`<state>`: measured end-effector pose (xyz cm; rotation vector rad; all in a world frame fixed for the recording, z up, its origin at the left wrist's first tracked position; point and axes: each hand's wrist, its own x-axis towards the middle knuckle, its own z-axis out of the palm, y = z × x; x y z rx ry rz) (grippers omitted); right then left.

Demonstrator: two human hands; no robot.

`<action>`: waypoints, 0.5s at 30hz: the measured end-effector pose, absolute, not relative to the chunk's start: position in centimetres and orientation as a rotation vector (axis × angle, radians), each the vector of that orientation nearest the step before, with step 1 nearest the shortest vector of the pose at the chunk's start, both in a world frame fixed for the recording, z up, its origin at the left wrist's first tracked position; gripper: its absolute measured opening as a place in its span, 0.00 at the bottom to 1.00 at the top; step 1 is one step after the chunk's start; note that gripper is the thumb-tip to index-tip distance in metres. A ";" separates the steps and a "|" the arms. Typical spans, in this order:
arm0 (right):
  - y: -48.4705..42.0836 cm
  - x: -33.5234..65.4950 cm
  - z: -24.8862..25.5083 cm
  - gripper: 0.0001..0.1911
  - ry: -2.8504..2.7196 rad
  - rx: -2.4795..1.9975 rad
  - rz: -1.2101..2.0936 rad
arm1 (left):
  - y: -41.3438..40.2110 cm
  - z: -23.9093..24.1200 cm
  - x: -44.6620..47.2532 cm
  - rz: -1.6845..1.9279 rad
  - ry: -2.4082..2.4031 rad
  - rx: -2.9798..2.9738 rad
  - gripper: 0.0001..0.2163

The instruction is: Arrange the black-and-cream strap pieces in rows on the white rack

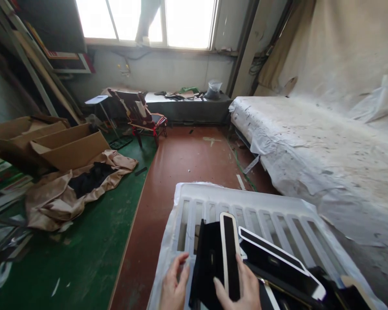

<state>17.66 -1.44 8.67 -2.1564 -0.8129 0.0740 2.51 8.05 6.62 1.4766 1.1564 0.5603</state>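
Note:
My right hand [242, 288] grips the near end of a long black strip with a white border [229, 245], thumb on one side and fingers on the other. Under the strip lies a black folded piece with a small metal fitting [208, 262]. My left hand [175, 280] is just left of that piece's edge, fingers apart and holding nothing. Further right, another black piece with a white-edged strip [274, 252] rests among more black pieces. All of them lie on a slatted white plastic crate [177, 202] directly before me.
On the right stands a long table draped in white sheeting [294, 125]. Cardboard boxes [74, 148] and a tan cloth [56, 198] are at left on the green floor. A wooden chair [145, 114] and a low bench with materials [187, 110] stand by the window.

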 end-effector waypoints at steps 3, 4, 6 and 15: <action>3.2 17.8 8.3 0.39 -0.809 -2.179 0.110 | 13.1 3.5 0.5 0.454 1.215 1.752 0.20; 4.8 17.7 8.2 0.39 -0.816 -2.197 0.098 | 14.7 2.5 0.2 0.382 1.189 1.891 0.20; 7.8 17.4 7.8 0.40 -0.857 -2.240 0.037 | 17.8 0.4 0.3 0.221 1.108 2.180 0.20; 15.6 15.1 4.0 0.36 -1.017 -2.421 -0.119 | 27.0 -5.1 1.4 0.023 0.916 2.491 0.28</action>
